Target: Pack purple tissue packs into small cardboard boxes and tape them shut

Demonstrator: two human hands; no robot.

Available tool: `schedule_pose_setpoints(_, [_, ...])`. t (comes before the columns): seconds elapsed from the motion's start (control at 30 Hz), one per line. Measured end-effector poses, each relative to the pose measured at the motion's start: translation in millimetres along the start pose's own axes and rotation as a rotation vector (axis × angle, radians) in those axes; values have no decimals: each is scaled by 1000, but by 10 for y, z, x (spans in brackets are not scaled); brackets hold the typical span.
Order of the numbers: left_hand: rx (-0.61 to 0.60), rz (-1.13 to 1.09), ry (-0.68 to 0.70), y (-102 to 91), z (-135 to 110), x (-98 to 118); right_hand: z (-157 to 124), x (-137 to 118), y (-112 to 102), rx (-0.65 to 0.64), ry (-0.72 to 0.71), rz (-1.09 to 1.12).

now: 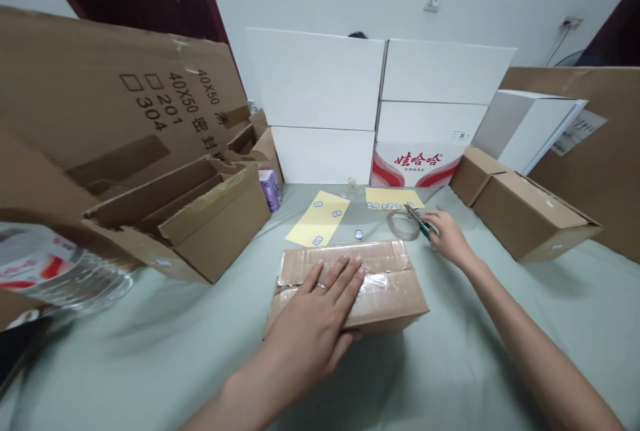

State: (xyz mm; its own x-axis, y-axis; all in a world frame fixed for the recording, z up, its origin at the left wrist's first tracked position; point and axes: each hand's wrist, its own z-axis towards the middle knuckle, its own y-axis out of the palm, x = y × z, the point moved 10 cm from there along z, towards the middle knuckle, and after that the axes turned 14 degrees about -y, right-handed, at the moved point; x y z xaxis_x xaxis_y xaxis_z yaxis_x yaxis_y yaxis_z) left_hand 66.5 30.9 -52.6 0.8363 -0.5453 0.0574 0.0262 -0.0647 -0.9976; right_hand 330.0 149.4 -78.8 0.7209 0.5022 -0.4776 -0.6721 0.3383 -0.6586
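A small brown cardboard box (387, 287), taped shut with clear tape, lies on the pale green table in front of me. My left hand (315, 314) rests flat on its top, fingers stretched out, a ring on one finger. My right hand (447, 234) reaches past the box's far right corner and is closed around green-handled scissors (417, 219). The scissors lie beside a roll of clear tape (403, 225) on the table.
Two yellow sheets (320, 217) (393, 197) with small labels lie behind the box. An open cardboard box (190, 217) and flattened cartons stand left. Closed brown boxes (530, 211) sit right. White boxes (320, 104) line the back wall.
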Motion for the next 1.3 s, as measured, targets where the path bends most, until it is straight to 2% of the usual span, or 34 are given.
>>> schedule_pose_setpoints(0.07, [10, 3, 0, 19, -1, -18, -5, 224, 160, -50, 5, -3])
schedule_pose_setpoints(0.13, [16, 6, 1, 42, 0, -28, -13, 323, 323, -80, 10, 13])
schedule_pose_setpoints(0.2, [40, 6, 6, 39, -3, -28, -1, 314, 441, -98, 14, 52])
schedule_pose_setpoints(0.27, [61, -2, 18, 24, -14, -21, 34, 219, 472, -113, 13, 116])
schedule_pose_setpoints(0.33, [61, -18, 24, 12, -26, -23, 69, 47, 396, -124, 10, 203])
schedule_pose_setpoints(0.4, [65, -54, 37, -19, -44, -28, 78, -204, 226, -130, 0, 308])
schedule_pose_setpoints(0.53, [155, -213, 70, -200, -90, -70, -1, -884, -175, -133, -48, 512])
schedule_pose_setpoints(0.63, [176, -413, 12, -312, -77, -196, -78, -1407, -295, -166, -79, 671])
schedule_pose_setpoints(0.73, [168, -737, -94, -402, -45, -382, -105, -1802, -231, -249, -87, 705])
schedule_pose_setpoints(0.83, [167, -1052, -165, -447, -37, -529, -59, -2070, -119, -327, -128, 575])
schedule_pose_setpoints(1.0, [30, -1332, -168, -332, -18, -520, 35, -2398, -7, -373, -269, 427])
schedule_pose_setpoints(1.1, [41, -1335, -167, -319, -30, -525, 21, -2489, 43, -395, -328, 353])
schedule_pose_setpoints(1.3, [150, -1099, -131, -394, -76, -527, -99, -2677, 71, -346, -573, 200])
